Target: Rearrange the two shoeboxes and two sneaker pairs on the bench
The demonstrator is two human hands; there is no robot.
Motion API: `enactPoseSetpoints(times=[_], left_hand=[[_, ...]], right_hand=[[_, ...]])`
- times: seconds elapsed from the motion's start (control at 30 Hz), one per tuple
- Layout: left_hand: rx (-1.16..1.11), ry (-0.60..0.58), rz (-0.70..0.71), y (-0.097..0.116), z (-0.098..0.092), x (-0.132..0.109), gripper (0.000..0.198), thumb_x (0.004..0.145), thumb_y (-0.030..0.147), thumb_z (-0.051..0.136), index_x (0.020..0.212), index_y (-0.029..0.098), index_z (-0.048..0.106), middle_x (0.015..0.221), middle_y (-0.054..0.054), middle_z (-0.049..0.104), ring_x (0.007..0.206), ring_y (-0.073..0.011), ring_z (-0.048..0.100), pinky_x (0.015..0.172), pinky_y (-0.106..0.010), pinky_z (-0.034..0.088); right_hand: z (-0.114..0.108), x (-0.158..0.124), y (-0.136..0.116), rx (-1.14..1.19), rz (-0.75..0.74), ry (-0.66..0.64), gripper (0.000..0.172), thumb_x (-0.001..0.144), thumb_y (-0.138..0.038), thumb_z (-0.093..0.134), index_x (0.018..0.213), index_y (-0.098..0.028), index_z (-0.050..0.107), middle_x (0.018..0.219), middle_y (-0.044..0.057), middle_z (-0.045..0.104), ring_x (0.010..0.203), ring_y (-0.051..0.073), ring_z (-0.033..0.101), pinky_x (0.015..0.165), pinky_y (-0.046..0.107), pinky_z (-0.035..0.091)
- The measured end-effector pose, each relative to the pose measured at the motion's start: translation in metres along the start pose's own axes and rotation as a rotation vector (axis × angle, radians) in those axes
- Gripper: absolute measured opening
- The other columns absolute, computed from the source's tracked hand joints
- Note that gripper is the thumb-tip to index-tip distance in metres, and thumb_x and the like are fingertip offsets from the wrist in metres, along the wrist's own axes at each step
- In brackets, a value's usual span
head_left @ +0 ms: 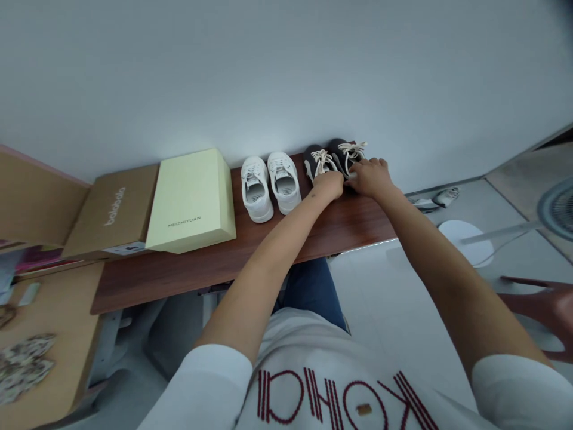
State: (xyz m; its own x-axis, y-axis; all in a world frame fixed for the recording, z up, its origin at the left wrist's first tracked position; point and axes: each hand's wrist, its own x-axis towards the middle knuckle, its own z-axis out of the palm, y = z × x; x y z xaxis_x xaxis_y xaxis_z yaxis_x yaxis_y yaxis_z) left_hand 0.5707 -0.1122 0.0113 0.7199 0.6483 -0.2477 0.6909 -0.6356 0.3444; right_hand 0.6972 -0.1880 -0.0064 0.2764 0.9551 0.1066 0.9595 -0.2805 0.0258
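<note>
A pair of dark shoes with cream laces (333, 156) stands against the wall at the right end of a dark wooden table (188, 272). My left hand (329, 184) rests closed on the heel of the left dark shoe. My right hand (371, 177) is curled over the heel of the right dark shoe, fingers bent around it. A pair of white sneakers (269, 186) stands just to the left, toes toward me, untouched.
A pale green shoebox (192, 200) and a brown cardboard shoebox (114, 209) lie left of the sneakers. A lighter desk (49, 334) with patterned fabric adjoins at lower left. A white fan base (465, 236) and a dark red chair (541, 304) stand on the floor at right.
</note>
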Motion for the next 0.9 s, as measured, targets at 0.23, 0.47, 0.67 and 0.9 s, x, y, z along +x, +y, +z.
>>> enactPoseSetpoints(times=[0.23, 0.47, 0.67, 0.9], left_hand=[[0.011, 0.243, 0.022, 0.005, -0.021, -0.034, 0.043, 0.094, 0.027, 0.060, 0.135, 0.013, 0.055, 0.127, -0.021, 0.067, 0.122, -0.0333, 0.062, 0.098, -0.045, 0.051], [-0.108, 0.453, 0.134, -0.027, -0.035, -0.106, 0.034, 0.098, 0.025, 0.053, 0.131, 0.018, 0.056, 0.123, -0.015, 0.069, 0.115, -0.0286, 0.066, 0.096, -0.041, 0.051], [-0.322, 0.421, 0.095, -0.092, 0.022, -0.200, 0.029, 0.099, 0.025, 0.050, 0.122, 0.021, 0.066, 0.119, -0.008, 0.075, 0.109, -0.0230, 0.070, 0.099, -0.037, 0.053], [-0.538, 0.260, -0.273, -0.181, 0.124, -0.333, 0.033, 0.098, 0.035, 0.047, 0.116, 0.022, 0.071, 0.087, -0.004, 0.079, 0.082, -0.0196, 0.075, 0.081, -0.031, 0.058]], right_hand=[[-0.034, -0.007, -0.018, 0.129, -0.082, 0.242, 0.036, 0.094, -0.035, 0.054, 0.117, -0.011, 0.067, 0.124, 0.020, 0.066, 0.117, 0.038, 0.054, 0.103, 0.057, 0.035], [-0.066, -0.036, -0.057, 0.257, -0.191, 0.389, 0.028, 0.095, -0.035, 0.054, 0.113, -0.018, 0.069, 0.116, 0.016, 0.069, 0.111, 0.035, 0.057, 0.100, 0.054, 0.039], [-0.037, -0.094, -0.091, 0.528, -0.311, 0.302, 0.024, 0.095, -0.036, 0.058, 0.107, -0.020, 0.070, 0.108, 0.013, 0.074, 0.103, 0.031, 0.065, 0.092, 0.047, 0.049], [0.057, -0.217, -0.161, 0.782, -0.089, 0.304, 0.020, 0.098, -0.034, 0.054, 0.110, -0.024, 0.068, 0.108, 0.010, 0.076, 0.101, 0.028, 0.070, 0.091, 0.047, 0.056]])
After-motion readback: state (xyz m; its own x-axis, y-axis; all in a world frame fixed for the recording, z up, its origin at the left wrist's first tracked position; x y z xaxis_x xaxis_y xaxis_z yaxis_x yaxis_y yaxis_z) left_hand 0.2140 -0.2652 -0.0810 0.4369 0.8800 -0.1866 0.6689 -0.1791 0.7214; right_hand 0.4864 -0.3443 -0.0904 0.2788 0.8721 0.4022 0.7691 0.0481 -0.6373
